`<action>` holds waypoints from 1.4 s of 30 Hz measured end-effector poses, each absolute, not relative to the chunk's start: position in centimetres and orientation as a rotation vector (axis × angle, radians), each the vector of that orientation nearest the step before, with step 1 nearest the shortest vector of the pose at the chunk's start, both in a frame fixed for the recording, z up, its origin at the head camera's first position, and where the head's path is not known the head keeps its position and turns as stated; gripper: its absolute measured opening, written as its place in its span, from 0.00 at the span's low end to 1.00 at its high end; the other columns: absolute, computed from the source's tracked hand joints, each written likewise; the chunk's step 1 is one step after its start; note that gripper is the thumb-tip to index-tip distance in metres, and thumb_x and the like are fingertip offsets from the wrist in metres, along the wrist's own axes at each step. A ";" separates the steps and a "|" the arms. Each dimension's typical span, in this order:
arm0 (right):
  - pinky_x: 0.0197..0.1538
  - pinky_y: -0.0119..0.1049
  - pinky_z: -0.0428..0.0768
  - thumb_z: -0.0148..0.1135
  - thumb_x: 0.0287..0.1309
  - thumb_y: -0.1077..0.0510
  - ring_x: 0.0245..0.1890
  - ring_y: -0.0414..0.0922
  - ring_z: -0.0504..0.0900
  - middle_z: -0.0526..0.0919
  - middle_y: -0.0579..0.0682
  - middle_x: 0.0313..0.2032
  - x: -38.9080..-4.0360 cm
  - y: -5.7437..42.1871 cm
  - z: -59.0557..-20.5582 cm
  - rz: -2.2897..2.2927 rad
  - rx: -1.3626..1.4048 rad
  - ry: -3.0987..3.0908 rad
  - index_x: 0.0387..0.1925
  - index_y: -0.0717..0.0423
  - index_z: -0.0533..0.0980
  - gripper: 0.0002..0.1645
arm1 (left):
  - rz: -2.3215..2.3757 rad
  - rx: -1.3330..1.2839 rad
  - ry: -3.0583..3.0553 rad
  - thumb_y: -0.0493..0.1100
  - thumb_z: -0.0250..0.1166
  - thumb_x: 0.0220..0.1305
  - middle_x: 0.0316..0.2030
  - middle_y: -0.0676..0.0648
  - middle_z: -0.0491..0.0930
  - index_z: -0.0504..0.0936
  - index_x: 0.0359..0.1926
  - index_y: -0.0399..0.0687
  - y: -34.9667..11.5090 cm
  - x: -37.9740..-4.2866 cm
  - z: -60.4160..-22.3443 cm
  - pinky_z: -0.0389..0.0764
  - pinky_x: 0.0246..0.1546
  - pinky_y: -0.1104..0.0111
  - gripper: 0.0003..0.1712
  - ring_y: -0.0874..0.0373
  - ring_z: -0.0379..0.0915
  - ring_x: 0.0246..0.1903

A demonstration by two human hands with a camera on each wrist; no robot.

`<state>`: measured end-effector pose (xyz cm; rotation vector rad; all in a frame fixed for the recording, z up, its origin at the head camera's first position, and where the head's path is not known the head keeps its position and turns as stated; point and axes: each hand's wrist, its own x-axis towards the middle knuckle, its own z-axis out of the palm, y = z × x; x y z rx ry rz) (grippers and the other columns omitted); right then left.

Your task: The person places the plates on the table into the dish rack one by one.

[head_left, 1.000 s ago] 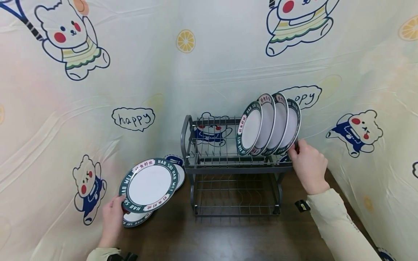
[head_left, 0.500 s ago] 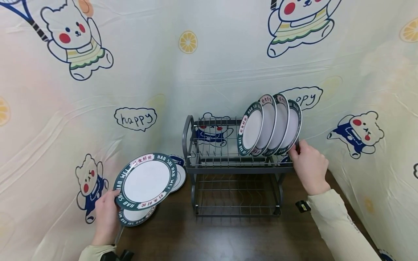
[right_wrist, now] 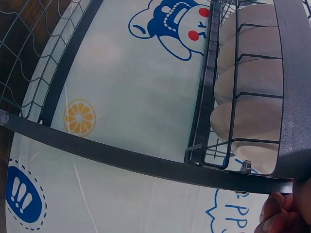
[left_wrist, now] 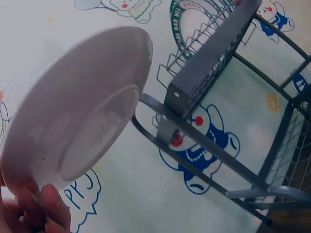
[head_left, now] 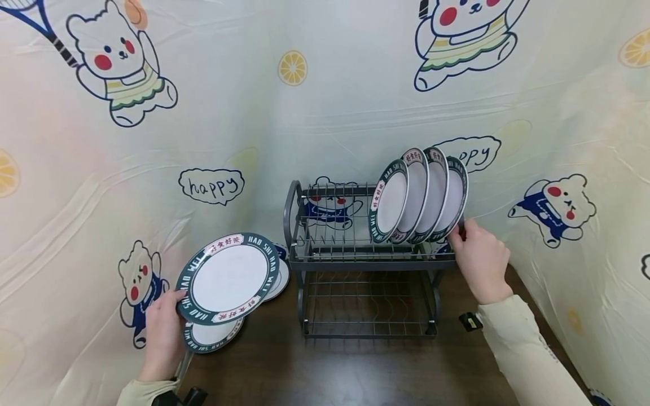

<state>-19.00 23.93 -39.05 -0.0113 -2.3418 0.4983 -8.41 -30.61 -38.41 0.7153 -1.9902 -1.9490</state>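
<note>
My left hand (head_left: 163,332) pinches the near-left rim of a white plate (head_left: 231,279) with a green lettered border, thumb on top. In the left wrist view the plate's pale underside (left_wrist: 82,102) shows, with my fingertips (left_wrist: 54,204) beneath its edge. The plate is raised over other plates on the table. My right hand (head_left: 479,259) grips the right end of a dark two-tier dish rack (head_left: 370,265); in the right wrist view its curled fingers (right_wrist: 274,218) meet the frame's corner. Several matching plates (head_left: 391,200) stand on edge, leaning, in the right part of the rack's upper tier.
Below the raised plate lie a partly covered plate (head_left: 213,335) and another plate (head_left: 278,282) close to the rack's left side. The rack stands on a dark wooden table (head_left: 350,372). Cloth (head_left: 325,101) printed with bears hangs behind and along both sides.
My left hand has drawn slightly left and lifted the plate a little, uncovering more of the plate beneath it. The right hand and the rack have stayed in place.
</note>
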 end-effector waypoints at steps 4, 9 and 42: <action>0.14 0.43 0.56 0.59 0.69 0.56 0.11 0.54 0.65 0.67 0.52 0.13 -19.0 23.9 -39.1 0.500 -0.008 -2.347 0.19 0.55 0.66 0.21 | -1.971 0.701 -1.988 0.45 0.46 0.82 0.33 0.58 0.79 0.82 0.38 0.55 -30.6 -8.2 -37.8 0.78 0.33 0.77 0.19 0.65 0.74 0.32; 0.14 0.43 0.56 0.59 0.69 0.56 0.11 0.55 0.66 0.67 0.52 0.13 -18.8 23.8 -39.2 0.500 -0.013 -2.342 0.19 0.55 0.66 0.22 | -1.987 0.650 -1.991 0.45 0.46 0.82 0.30 0.56 0.79 0.81 0.35 0.51 -30.3 -8.2 -37.0 0.79 0.31 0.77 0.19 0.65 0.75 0.28; 0.17 0.41 0.57 0.58 0.73 0.52 0.13 0.50 0.67 0.68 0.49 0.14 -17.9 24.3 -38.2 0.570 0.022 -2.413 0.21 0.55 0.69 0.23 | -2.186 0.131 -1.963 0.43 0.46 0.83 0.30 0.53 0.84 0.86 0.39 0.52 -26.9 -7.4 -35.3 0.84 0.36 0.74 0.21 0.65 0.81 0.27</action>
